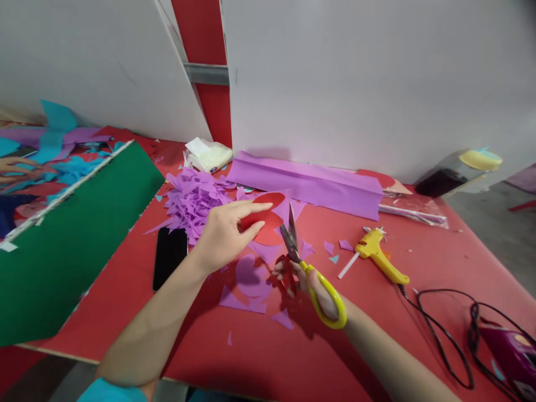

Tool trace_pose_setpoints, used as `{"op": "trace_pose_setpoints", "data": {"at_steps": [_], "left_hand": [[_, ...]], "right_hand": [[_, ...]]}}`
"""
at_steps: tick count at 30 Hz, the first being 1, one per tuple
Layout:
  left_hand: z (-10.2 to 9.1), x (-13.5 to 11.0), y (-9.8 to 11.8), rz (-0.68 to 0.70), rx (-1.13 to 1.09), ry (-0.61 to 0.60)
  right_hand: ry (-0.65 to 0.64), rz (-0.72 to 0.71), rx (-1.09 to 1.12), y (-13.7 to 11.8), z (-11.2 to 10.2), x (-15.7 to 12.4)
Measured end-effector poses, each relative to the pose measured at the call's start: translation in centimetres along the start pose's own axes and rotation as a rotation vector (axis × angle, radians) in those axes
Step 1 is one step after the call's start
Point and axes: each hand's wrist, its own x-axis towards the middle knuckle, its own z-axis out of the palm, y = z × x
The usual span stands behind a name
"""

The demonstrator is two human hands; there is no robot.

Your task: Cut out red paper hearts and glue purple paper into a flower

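Observation:
My left hand (pixel 228 233) pinches a red paper piece (pixel 268 215) with a rounded edge, holding it just above the red table (pixel 419 245). My right hand (pixel 322 290) grips scissors (pixel 307 268) with yellow handles; the blades are slightly apart and point up toward the red paper's right edge. Purple paper offcuts (pixel 249 285) lie on the table beneath both hands.
A pile of purple scraps (pixel 192 198) and a black phone (pixel 170 254) lie to the left. A purple folded sheet (pixel 310 184) lies at the back. A yellow glue gun (pixel 379 254) with its black cable (pixel 439 329) is at right. A green board (pixel 71 234) leans at left.

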Motion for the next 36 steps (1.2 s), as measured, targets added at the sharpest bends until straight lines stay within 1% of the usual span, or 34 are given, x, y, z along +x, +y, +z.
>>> {"op": "trace_pose_setpoints", "data": {"at_steps": [2,6,12,17,20,24,30,36], "left_hand": [[-0.1,0.0,-0.1,0.013,0.041,0.04],[0.1,0.1,-0.4,0.012,0.096,0.082],[0.8,0.0,-0.8,-0.014,0.045,0.065],[1.7,-0.1,-0.8,-0.07,-0.022,0.045],[2.0,-0.1,-0.8,-0.089,-0.034,0.036],[2.2,-0.1,-0.7,-0.111,-0.04,0.011],[2.4,-0.1,-0.7,-0.122,-0.052,-0.018],[2.6,-0.3,-1.0,-0.122,-0.112,-0.015]], "right_hand": [[-0.034,0.015,-0.023,-0.6,-0.3,0.8],[-0.096,-0.005,-0.063,-1.0,-0.8,2.3],[-0.151,-0.009,-0.04,-0.3,-1.8,3.6],[-0.18,-0.03,-0.001,-0.1,-1.8,3.7],[-0.153,-0.046,0.009,0.2,-1.8,3.6],[-0.115,-0.023,0.025,0.7,-2.0,3.3],[-0.124,-0.029,0.049,1.0,-2.1,2.9],[-0.14,-0.062,0.055,1.1,-2.1,2.8]]}}
